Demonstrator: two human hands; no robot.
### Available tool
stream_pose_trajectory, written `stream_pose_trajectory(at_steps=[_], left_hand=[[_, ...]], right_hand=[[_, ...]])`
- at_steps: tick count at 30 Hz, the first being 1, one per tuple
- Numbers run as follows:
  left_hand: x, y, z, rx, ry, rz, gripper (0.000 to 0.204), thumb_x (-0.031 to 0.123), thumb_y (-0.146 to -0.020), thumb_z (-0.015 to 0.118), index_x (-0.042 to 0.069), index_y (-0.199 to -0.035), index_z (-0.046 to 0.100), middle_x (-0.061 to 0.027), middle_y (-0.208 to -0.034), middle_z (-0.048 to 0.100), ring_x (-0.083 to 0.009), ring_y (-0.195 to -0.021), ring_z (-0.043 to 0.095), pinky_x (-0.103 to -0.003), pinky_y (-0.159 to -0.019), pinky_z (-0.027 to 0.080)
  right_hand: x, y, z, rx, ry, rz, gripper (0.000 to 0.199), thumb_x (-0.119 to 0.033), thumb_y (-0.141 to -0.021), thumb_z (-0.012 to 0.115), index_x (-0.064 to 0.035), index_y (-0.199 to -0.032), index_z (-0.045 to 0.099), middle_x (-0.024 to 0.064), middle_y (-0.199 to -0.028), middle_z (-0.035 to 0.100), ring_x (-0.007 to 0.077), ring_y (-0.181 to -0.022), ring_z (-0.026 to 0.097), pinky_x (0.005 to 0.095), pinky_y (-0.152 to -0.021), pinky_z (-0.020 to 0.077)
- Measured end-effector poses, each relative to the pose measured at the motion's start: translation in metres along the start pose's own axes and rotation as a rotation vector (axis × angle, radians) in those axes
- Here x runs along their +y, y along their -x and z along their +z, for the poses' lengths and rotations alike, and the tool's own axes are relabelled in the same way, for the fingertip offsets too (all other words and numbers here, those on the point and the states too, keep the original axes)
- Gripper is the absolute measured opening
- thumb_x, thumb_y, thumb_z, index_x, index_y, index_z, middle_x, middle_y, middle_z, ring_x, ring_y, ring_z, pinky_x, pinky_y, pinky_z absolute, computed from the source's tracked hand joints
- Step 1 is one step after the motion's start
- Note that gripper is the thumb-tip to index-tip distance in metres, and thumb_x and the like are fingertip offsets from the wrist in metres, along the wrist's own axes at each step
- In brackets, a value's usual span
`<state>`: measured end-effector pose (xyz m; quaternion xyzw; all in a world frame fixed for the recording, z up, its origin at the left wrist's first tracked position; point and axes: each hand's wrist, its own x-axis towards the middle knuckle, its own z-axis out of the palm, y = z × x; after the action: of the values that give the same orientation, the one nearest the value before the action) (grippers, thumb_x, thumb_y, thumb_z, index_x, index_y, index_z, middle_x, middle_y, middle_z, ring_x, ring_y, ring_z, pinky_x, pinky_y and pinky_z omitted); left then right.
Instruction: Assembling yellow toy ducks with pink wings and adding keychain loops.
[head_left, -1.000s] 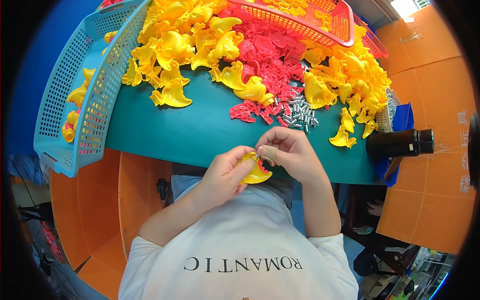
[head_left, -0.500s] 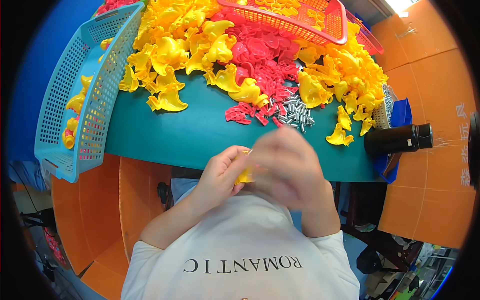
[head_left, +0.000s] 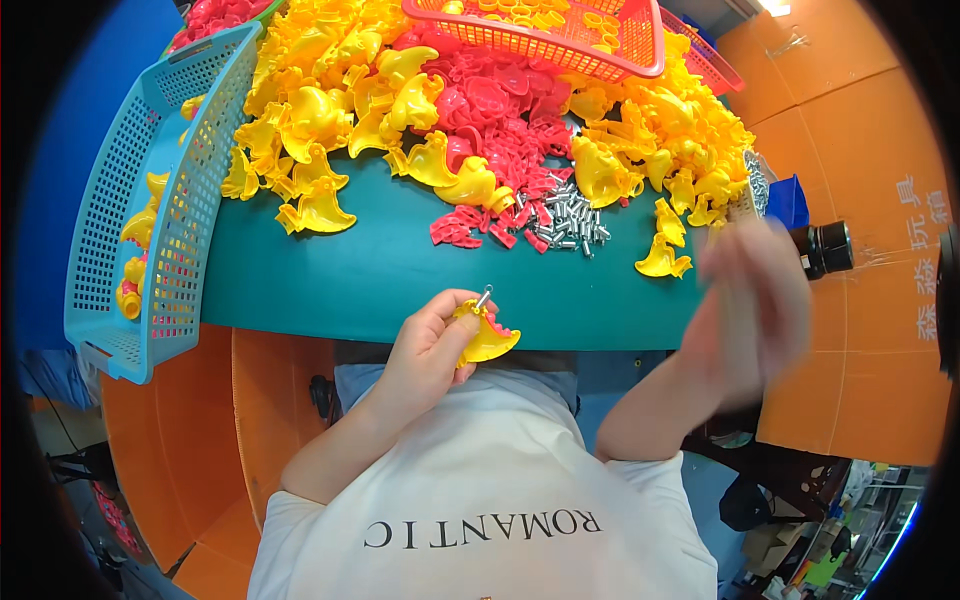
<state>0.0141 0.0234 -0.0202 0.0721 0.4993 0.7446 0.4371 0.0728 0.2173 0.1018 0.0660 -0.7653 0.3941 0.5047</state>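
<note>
My left hand (head_left: 428, 345) grips a yellow plastic duck-shaped part (head_left: 487, 340) close to my chest, at the near edge of the green table (head_left: 330, 275). A small metal screw (head_left: 484, 297) sticks up from the top of the part. My right hand (head_left: 755, 300) is a blur out to the right, over the table's right end and near a black tool (head_left: 830, 248). Whether it holds anything cannot be made out.
Heaps of yellow parts (head_left: 330, 110) and red parts (head_left: 500, 120) cover the far table. A pile of screws (head_left: 570, 215) lies mid-table. A blue basket (head_left: 150, 210) stands at left, an orange basket (head_left: 560, 35) at the back. A lone yellow part (head_left: 665, 262) lies at right.
My right hand has left the yellow part and swung out to the right. The left hand keeps the part, which now has a screw standing in it.
</note>
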Motion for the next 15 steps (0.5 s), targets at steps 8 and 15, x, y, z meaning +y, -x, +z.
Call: stream_pose_trajectory(at_steps=[8,15], left_hand=[[0.016,-0.001,-0.002,-0.064,0.199,-0.089,0.037,0.01,-0.089,0.049,0.002,-0.125,0.047,-0.0092,-0.1,0.059,-0.0098,-0.056,0.05,-0.023,-0.047,0.042],[0.011,-0.003,-0.004,-0.116,0.181,-0.077,0.042,0.009,-0.086,0.057,0.002,-0.126,0.045,-0.0109,-0.104,0.059,-0.012,-0.057,0.053,-0.025,-0.05,0.045]], right_hand=[[0.163,0.013,-0.047,-0.5,0.689,0.407,0.031,-0.009,-0.075,0.07,0.003,-0.103,0.064,0.0092,-0.095,0.066,0.0195,-0.082,0.059,0.0309,-0.077,0.0487],[0.153,0.006,-0.028,-0.286,0.151,0.625,0.022,-0.01,-0.085,0.066,0.0,-0.105,0.066,0.0031,-0.088,0.064,0.0079,-0.077,0.056,0.0227,-0.071,0.0461]])
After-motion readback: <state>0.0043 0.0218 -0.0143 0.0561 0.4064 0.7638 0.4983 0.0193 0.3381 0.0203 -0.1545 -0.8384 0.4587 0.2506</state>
